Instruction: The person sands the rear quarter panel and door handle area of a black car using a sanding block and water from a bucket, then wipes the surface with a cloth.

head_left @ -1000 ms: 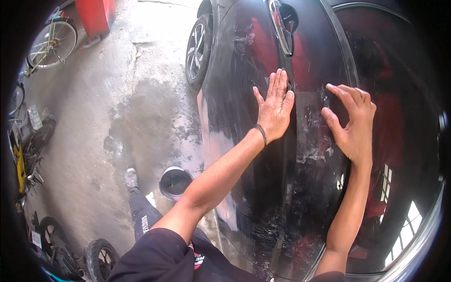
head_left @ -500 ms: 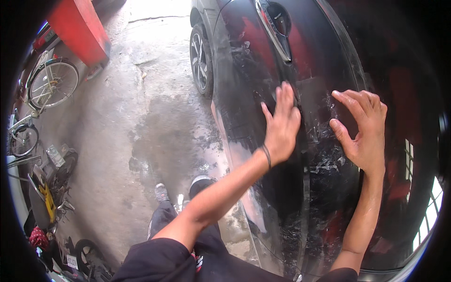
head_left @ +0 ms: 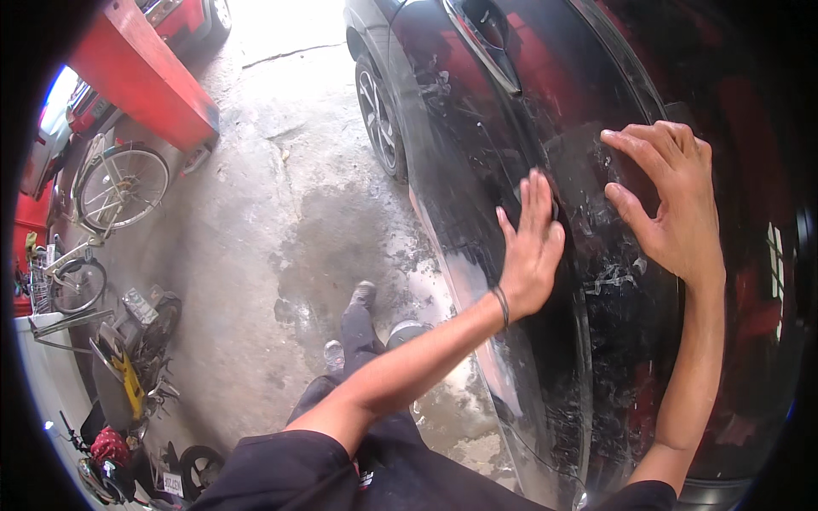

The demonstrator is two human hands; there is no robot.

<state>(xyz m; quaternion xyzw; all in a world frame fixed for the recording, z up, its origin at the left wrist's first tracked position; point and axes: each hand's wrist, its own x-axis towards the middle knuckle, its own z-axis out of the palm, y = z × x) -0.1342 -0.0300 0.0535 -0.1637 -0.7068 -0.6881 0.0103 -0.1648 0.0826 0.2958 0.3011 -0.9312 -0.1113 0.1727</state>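
A glossy black car [head_left: 477, 145] fills the right side of the view, its body panel wet and streaked with white residue. My left hand [head_left: 530, 249] lies flat on the panel, fingers straight and together, a dark band on the wrist. My right hand [head_left: 669, 200] rests on the same panel a little to the right, fingers spread and bent, fingertips pressing on a filmy, streaked patch [head_left: 596, 196]. Neither hand holds a tool. The car's door handle [head_left: 486, 47] and front wheel [head_left: 377, 115] show further up.
Damp grey concrete floor [head_left: 281, 255] lies left of the car, with a wet patch near my feet [head_left: 362, 298]. A red lift post [head_left: 145, 72], bicycles [head_left: 115, 187] and a motorbike [head_left: 128, 358] stand along the left wall.
The view has swung so the car sits further right and more floor shows. Both hands stay on the panel, the right one shifted slightly up over the streaked patch.
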